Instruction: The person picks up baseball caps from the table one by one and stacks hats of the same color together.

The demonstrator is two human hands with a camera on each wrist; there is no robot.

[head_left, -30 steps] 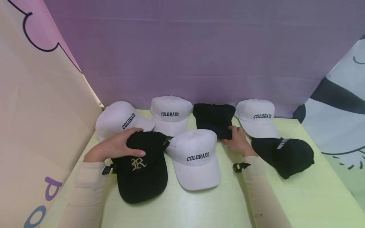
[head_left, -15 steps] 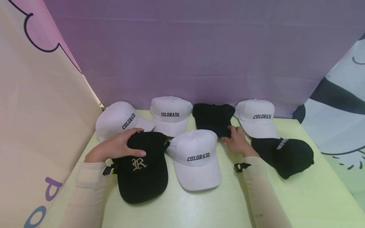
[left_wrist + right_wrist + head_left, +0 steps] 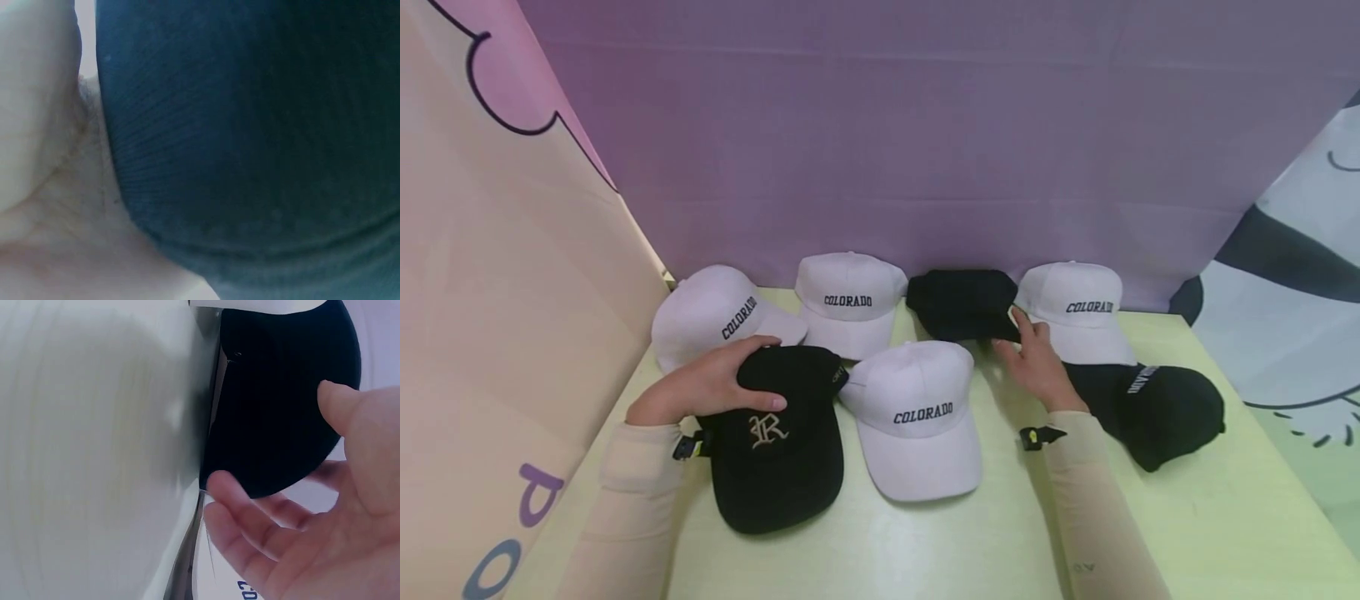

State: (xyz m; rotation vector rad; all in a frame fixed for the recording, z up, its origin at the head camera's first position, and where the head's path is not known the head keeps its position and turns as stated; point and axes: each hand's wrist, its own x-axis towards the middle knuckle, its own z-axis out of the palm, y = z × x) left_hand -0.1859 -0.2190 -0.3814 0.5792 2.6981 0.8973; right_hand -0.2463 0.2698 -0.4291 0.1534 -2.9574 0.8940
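Observation:
My left hand cups the crown of a black cap with a gold "R" at the front left of the table, thumb on its front. The left wrist view shows only that black cap's fabric against my palm. My right hand reaches to a plain black cap in the back row, fingertips at its right edge. In the right wrist view the right hand's fingers are spread and loose beside that black cap. A white COLORADO cap lies between my arms.
Three more white COLORADO caps stand along the back: left, centre, right. Another black cap lies right of my right forearm. The yellow-green table is walled by a purple backdrop and a peach panel.
My right hand has moved up and back, and the plain black cap's front edge has drawn back toward the wall. The left hand has stayed on the "R" cap.

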